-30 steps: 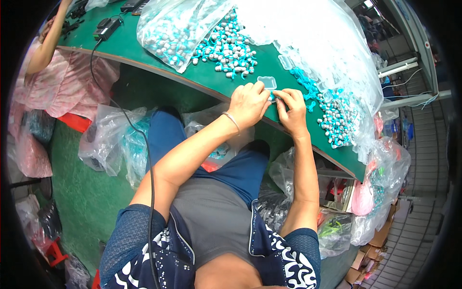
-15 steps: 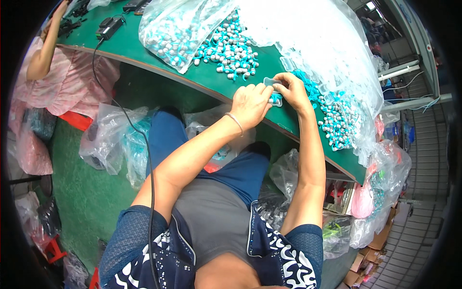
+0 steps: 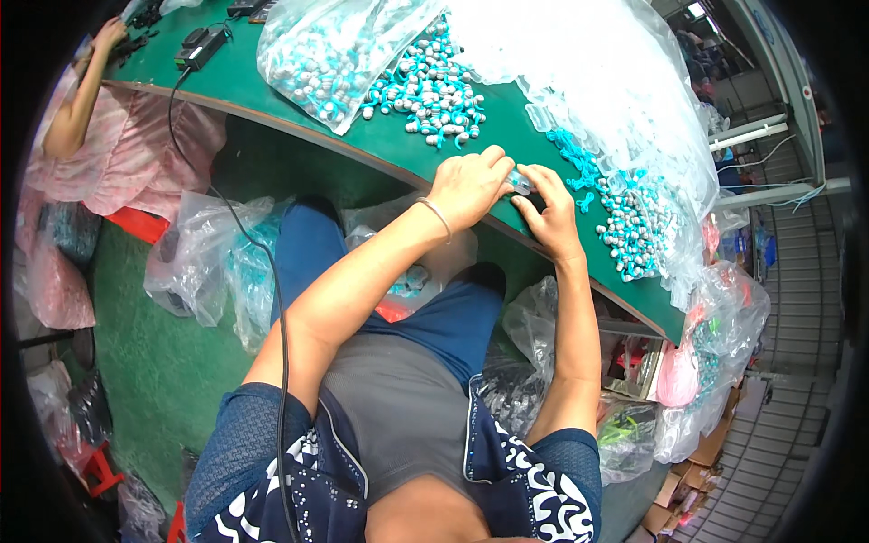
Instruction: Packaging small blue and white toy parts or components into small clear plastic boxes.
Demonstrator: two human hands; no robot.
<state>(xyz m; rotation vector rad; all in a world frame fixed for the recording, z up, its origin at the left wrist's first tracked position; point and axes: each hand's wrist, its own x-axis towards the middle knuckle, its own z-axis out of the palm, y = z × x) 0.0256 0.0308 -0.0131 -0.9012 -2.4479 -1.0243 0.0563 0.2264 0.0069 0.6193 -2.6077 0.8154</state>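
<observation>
1. While both forearms reach up from the lower edge, the left hand [image 3: 466, 185] and the right hand [image 3: 548, 210] meet at the near edge of the green worktop [image 3: 272, 90].
2. Left hand: fingers curled closed, pinching one end of a small clear plastic piece [image 3: 519, 181]; thin bracelet [image 3: 437, 217] on that wrist.
3. Right hand: fingers bent down, tips touching the other end of the same clear piece, gripping it from the right.
4. Clear piece sits between the two hands, just above the worktop near its front edge; exact shape too small to tell.
5. Heap of small teal-and-grey parts [image 3: 430, 90] lies loose on the worktop just beyond the left hand, apart from it.
6. Clear plastic bag [image 3: 326, 54] with more of the same parts lies to the left of that heap, touching it.
7. Second spread of teal-and-grey parts [image 3: 629, 226] lies right of the right hand, near it, partly under a large clear plastic sheet [image 3: 597, 81].
8. Black cable [image 3: 276, 299] runs from a black device [image 3: 201, 45] on the far-left worktop, down over the edge and past the left arm.
9. Clear bags [image 3: 195, 271] with teal contents sit on the green floor by the left knee.
10. Another person's arm [image 3: 77, 109] in pink clothing rests at the worktop's far left.
</observation>
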